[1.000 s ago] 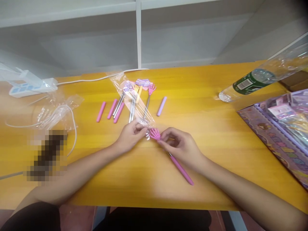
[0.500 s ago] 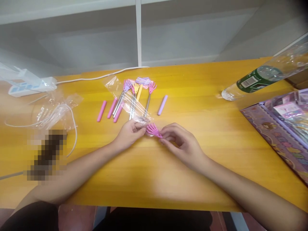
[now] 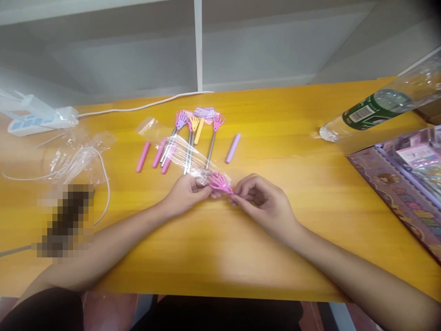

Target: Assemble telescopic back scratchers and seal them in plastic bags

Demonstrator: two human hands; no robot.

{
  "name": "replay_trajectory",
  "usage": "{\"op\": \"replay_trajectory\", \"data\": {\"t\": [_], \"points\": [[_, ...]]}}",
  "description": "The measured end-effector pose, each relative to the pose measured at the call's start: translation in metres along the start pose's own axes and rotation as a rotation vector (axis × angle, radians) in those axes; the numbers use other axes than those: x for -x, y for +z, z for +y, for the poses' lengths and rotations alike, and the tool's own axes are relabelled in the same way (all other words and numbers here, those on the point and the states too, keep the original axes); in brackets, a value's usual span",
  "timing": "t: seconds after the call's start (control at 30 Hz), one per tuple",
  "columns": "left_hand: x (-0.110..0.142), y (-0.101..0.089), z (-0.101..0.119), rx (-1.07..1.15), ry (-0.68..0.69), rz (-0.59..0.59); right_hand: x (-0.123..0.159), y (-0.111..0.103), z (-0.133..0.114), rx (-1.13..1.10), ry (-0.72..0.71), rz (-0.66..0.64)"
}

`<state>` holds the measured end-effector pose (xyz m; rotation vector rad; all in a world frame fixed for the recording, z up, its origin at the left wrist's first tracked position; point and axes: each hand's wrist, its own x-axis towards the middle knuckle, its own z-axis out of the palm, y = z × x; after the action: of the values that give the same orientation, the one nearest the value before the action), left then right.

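Observation:
My left hand (image 3: 182, 195) is closed on the mouth of a long clear plastic bag (image 3: 184, 154), its thumb against a pink hand-shaped back scratcher head (image 3: 220, 182). The fingertips of my right hand (image 3: 270, 204) pinch the narrow base of that pink head. Clear film seems to lie around the head's fingers. Beyond the bag lie several back scratchers with metal rods, among them a purple one (image 3: 181, 120), a yellow one (image 3: 194, 123) and a pink one (image 3: 218, 122). Loose handle tubes lie beside them, including a pink tube (image 3: 143, 157) and a purple tube (image 3: 233, 148).
A clear bottle with a green label (image 3: 375, 109) lies at the right, near a purple printed box (image 3: 389, 188) holding packets. A white power strip (image 3: 44, 120), cables and crumpled plastic film (image 3: 81, 161) are on the left. Printed cards (image 3: 204, 113) lie behind the scratchers.
The bag's far end has shifted left, and its near end now reaches farther over the pink head. My right hand has moved slightly right, still pinching the base.

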<state>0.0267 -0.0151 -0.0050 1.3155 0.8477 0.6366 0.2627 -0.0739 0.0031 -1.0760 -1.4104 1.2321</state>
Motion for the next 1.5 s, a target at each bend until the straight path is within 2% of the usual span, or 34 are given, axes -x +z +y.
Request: {"op": "replay_trajectory", "data": {"t": [0.17, 0.3, 0.37, 0.43, 0.7, 0.9, 1.0, 1.1, 1.23, 1.4, 1.5], "points": [[0.0, -0.001, -0.012, 0.117, 0.0, 0.116, 0.0, 0.0, 0.002, 0.029, -0.014, -0.013], [0.0, -0.002, -0.021, 0.221, 0.025, 0.205, 0.002, 0.001, 0.002, -0.006, 0.103, -0.05], [0.0, -0.002, -0.022, 0.251, 0.013, 0.207, 0.002, 0.001, 0.001, 0.007, 0.184, -0.089], [0.0, -0.001, -0.021, 0.265, 0.0, 0.203, 0.002, 0.001, 0.001, 0.035, 0.202, -0.121], [0.0, -0.002, -0.022, 0.286, 0.027, 0.239, 0.0, 0.001, 0.0, 0.114, 0.08, -0.078], [0.001, 0.001, -0.019, 0.272, 0.056, 0.241, 0.005, 0.006, 0.002, 0.105, 0.075, -0.138], [0.002, 0.003, -0.016, 0.217, 0.072, 0.255, 0.006, 0.011, 0.004, 0.071, 0.088, -0.108], [0.004, 0.006, -0.007, 0.158, 0.078, 0.194, 0.005, 0.016, 0.004, 0.007, 0.114, -0.067], [0.006, 0.011, 0.002, 0.129, 0.086, 0.184, 0.002, 0.022, 0.002, -0.079, 0.187, -0.111], [0.006, 0.011, 0.0, 0.13, 0.03, 0.26, 0.002, 0.019, -0.004, -0.104, 0.184, 0.002], [0.006, 0.01, -0.001, 0.094, 0.038, 0.216, 0.001, 0.012, -0.01, 0.002, 0.114, 0.061]]}}
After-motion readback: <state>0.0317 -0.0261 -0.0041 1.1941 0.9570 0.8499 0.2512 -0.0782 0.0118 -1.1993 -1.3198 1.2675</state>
